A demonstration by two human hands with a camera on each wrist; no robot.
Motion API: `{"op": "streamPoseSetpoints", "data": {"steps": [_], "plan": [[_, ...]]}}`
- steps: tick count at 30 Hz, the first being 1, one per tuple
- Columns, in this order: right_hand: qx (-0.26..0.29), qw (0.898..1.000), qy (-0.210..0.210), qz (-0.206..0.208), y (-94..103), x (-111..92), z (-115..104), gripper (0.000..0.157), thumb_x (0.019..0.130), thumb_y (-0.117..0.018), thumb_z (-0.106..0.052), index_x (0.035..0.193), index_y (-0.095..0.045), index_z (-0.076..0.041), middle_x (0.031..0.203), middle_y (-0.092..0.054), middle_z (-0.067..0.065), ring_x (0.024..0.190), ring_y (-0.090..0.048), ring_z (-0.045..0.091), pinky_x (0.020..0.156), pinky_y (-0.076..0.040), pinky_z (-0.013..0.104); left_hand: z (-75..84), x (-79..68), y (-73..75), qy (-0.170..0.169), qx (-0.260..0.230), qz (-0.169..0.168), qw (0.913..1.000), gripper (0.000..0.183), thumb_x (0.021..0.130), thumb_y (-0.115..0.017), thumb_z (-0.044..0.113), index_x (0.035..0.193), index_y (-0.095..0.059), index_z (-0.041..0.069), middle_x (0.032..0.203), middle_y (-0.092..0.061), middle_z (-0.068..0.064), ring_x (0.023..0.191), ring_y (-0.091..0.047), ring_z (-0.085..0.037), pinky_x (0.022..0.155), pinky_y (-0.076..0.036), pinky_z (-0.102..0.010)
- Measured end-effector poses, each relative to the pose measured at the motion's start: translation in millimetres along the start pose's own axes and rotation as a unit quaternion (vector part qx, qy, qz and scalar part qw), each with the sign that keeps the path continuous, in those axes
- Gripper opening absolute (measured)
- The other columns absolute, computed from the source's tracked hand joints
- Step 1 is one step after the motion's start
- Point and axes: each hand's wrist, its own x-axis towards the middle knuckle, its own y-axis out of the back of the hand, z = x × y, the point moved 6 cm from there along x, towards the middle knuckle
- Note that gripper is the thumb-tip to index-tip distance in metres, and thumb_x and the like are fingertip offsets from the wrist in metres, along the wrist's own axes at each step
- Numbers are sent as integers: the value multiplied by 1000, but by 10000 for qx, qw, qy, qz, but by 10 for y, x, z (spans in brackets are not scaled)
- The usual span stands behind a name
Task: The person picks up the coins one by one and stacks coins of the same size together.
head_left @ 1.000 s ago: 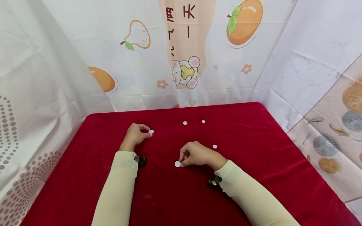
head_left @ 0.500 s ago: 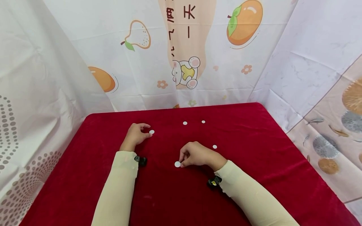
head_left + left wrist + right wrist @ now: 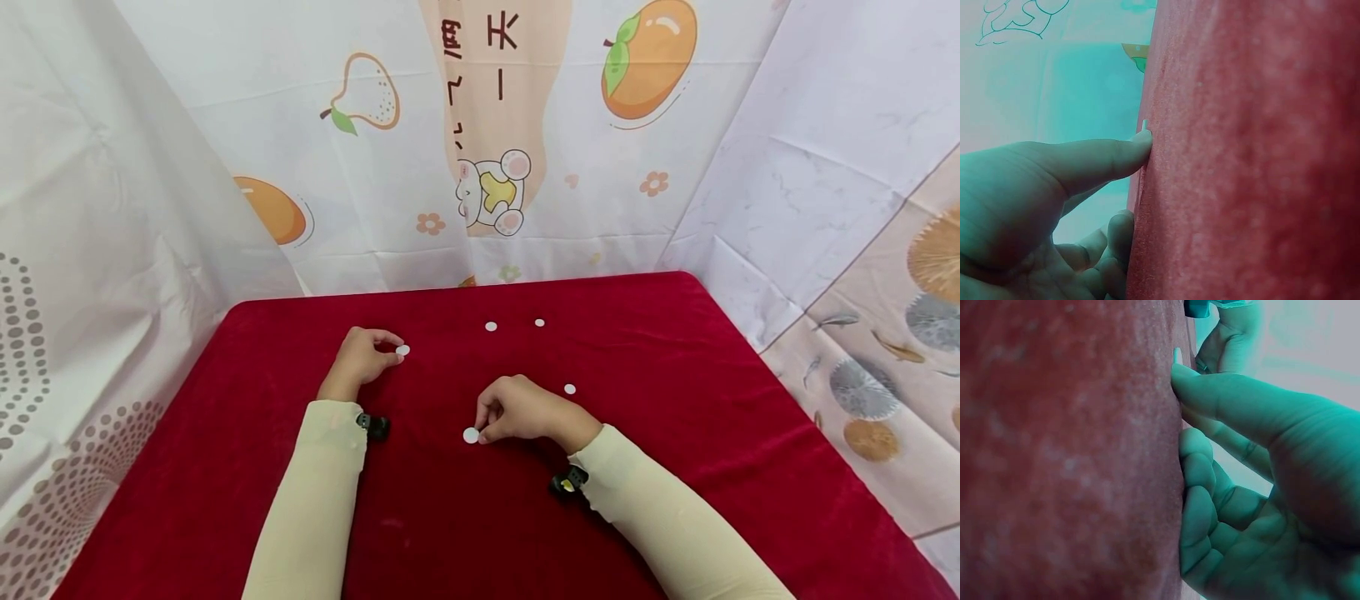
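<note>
At the left of the red cloth, my left hand [image 3: 358, 360] pinches a small flat white disc [image 3: 403, 350] between thumb and index finger. Only a thin edge of that white disc [image 3: 1145, 124] shows past the thumb tip in the left wrist view. Nearer to me, my right hand [image 3: 519, 408] pinches a second white disc [image 3: 470, 435] at its right side. In the right wrist view this second disc [image 3: 1177, 355] sticks up beyond the thumb, and the other fingers are curled against the cloth. What the discs are made of cannot be told.
Three more white discs lie apart on the red-covered table [image 3: 675, 500]: one at the back middle [image 3: 491, 327], one at the back right [image 3: 539, 322] and one beyond the right wrist [image 3: 570, 389]. A printed curtain [image 3: 300, 100] hangs behind the table.
Half a second ago my left index finger was lifted off the disc; now it is back on it. That disc has shifted very slightly right. My right hand stays in place.
</note>
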Motion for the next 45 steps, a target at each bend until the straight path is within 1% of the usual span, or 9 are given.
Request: {"op": "streamPoseSetpoints", "data": {"steps": [10, 14, 18, 23, 28, 33, 40, 42, 45], "plan": [[-7, 10000, 0, -2, 11, 1, -7, 13, 83, -88, -16, 82, -78, -24, 72, -71, -11, 68, -65, 9, 66, -54, 27, -1, 4, 35, 82, -68, 86, 9999, 29, 94, -75, 17, 122, -76, 9, 138, -57, -22, 127, -51, -40, 106, -48, -55], [17, 10000, 27, 17, 1, 8, -9, 13, 83, -88, -16, 82, -78, -24, 72, -71, -11, 68, -65, 9, 67, -54, 27, 5, -11, 46, 186, -145, 76, 9997, 29, 94, -75, 19, 121, -75, 9, 136, -60, -21, 125, -53, -39, 102, -50, -53], [81, 10000, 9, -29, -41, 4, 5, 13, 83, -88, -16, 82, -78, -24, 72, -71, -11, 68, -65, 8, 66, -54, 26, 16, -28, 3, 291, -151, -45, 9995, 29, 94, -76, 22, 121, -75, 10, 132, -63, -18, 121, -56, -36, 96, -53, -48], [41, 10000, 18, -29, -63, -7, 6, 13, 83, -88, -16, 82, -78, -24, 72, -71, -11, 67, -65, 8, 65, -53, 25, 60, -41, -47, 226, 0, -145, 9996, 27, 93, -78, 23, 117, -76, 10, 127, -67, -16, 117, -59, -34, 94, -53, -46], [29, 10000, 30, -40, -50, -7, -9, 12, 84, -87, -16, 82, -78, -24, 72, -71, -11, 68, -65, 8, 66, -54, 26, 141, -80, -6, 111, 178, -139, 9997, 26, 92, -79, 23, 114, -77, 10, 121, -69, -14, 113, -60, -33, 95, -53, -48], [1, 10000, 55, -10, -30, -6, -12, 12, 84, -88, -16, 82, -78, -24, 72, -71, -12, 68, -65, 8, 66, -54, 26, 246, -132, 31, 41, 287, -193, 9994, 24, 91, -80, 24, 112, -78, 12, 117, -70, -12, 108, -60, -31, 91, -53, -46], [-24, 10000, 64, 8, -8, -8, 4, 13, 84, -88, -17, 82, -78, -25, 72, -71, -12, 68, -65, 8, 66, -54, 27, 401, -233, 49, 6, 286, -197, 9994, 32, 91, -80, 27, 119, -76, 11, 128, -65, -14, 115, -56, -31, 90, -54, -46], [-16, 10000, 74, 19, 1, -5, 7, 13, 83, -88, -16, 82, -78, -25, 72, -71, -12, 68, -65, 9, 66, -54, 27, 448, -275, 56, -28, 252, -163, 9995, 33, 91, -81, 28, 119, -76, 11, 127, -65, -13, 111, -57, -30, 87, -54, -43], [-2, 10000, 92, 8, 4, -4, 7, 13, 83, -88, -16, 82, -78, -25, 72, -71, -12, 68, -65, 9, 66, -54, 27, 492, -342, 50, -61, 190, -123, 9997, 32, 90, -82, 29, 118, -76, 13, 119, -66, -11, 98, -59, -28, 78, -53, -38]]}}
